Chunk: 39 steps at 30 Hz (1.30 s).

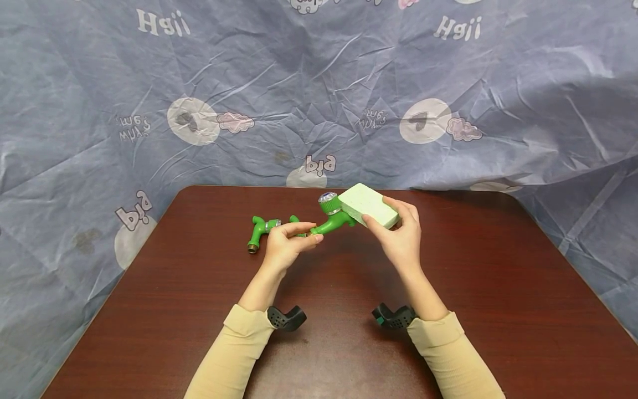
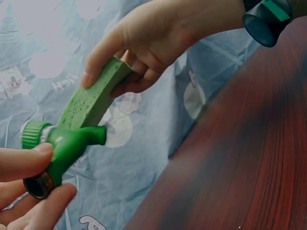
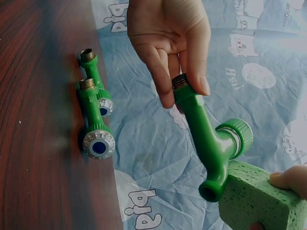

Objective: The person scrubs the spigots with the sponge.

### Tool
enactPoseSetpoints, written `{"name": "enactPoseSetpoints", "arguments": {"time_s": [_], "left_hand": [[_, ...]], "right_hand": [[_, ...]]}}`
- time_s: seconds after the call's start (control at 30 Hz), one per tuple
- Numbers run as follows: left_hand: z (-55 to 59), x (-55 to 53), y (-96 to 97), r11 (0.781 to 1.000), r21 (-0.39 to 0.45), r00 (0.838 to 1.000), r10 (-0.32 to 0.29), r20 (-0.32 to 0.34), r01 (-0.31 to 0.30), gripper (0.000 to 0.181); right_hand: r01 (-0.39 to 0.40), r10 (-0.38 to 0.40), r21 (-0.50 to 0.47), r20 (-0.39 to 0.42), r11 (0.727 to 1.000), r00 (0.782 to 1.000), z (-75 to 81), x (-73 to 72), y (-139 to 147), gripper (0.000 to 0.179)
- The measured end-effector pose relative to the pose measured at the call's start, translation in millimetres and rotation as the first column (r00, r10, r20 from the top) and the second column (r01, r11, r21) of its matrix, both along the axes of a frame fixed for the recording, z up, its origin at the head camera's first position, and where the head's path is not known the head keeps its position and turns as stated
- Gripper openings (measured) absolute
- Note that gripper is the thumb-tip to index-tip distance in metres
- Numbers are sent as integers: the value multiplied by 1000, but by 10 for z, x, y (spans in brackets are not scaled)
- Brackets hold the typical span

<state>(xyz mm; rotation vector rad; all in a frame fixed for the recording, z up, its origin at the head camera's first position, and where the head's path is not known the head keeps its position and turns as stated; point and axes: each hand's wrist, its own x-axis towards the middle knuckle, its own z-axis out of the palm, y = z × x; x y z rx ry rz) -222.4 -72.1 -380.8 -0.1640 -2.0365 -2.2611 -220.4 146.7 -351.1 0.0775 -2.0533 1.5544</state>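
Two hands of mine close on one green tap and one sponge: my left hand pinches the tap's threaded inlet, while my right hand grips the sponge. From my left fingertips the tap's long axis runs forward and rightward to its spout. The sponge meets it between knob and spout, just left of my right fingers. Two similar taps lie on the table beyond my left hand.
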Motion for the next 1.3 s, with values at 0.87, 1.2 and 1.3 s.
{"name": "enactPoseSetpoints", "arguments": {"time_s": [0.87, 1.2, 1.3], "left_hand": [[77, 25, 3, 979, 205, 998, -5, -58, 17, 25], [94, 22, -29, 962, 268, 997, -27, -72, 45, 28], [92, 20, -35, 958, 280, 997, -33, -76, 53, 28]], "right_hand": [[-31, 30, -20, -47, 999, 998, 162, 123, -42, 52], [-13, 13, 14, -12, 1000, 1000, 57, -1, 83, 53], [-21, 20, 62, 11, 998, 1000, -10, -50, 118, 53]]}}
